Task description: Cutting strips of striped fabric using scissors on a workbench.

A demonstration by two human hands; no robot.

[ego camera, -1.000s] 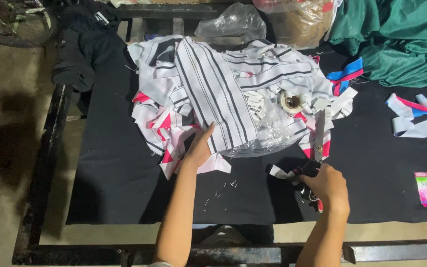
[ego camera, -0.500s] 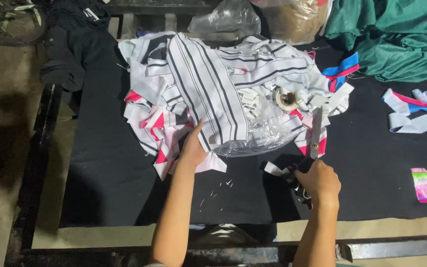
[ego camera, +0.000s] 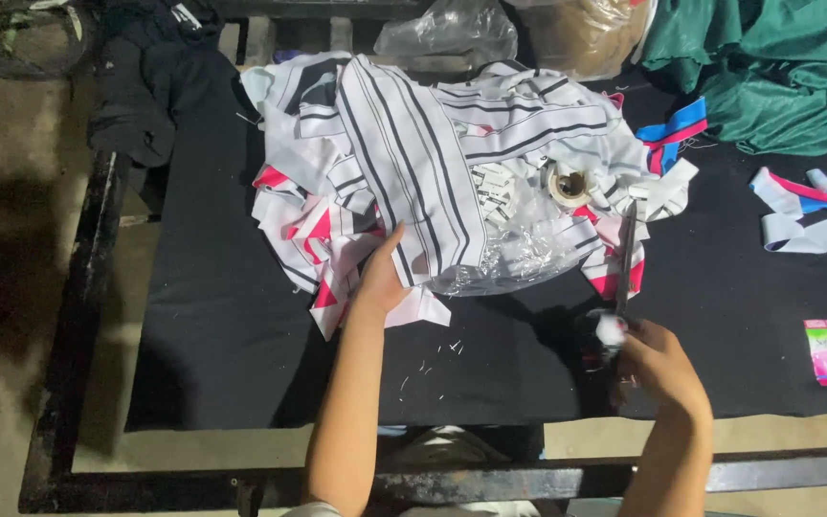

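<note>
Two hands at work: left hand [ego camera: 380, 282] flat, fingers spread on striped fabric pile [ego camera: 413, 168] mid-table; right hand [ego camera: 658, 359] closed around scissors [ego camera: 622, 263]. Best kept taut, blades clear of fingers.

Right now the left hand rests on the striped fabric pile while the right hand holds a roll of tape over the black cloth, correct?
Not quite. In the head view the right hand holds scissors, blades pointing up toward the pile, not a roll of tape. The tape roll lies untouched on the pile. The rest holds: the left hand rests on the striped fabric pile over the black cloth.
</note>
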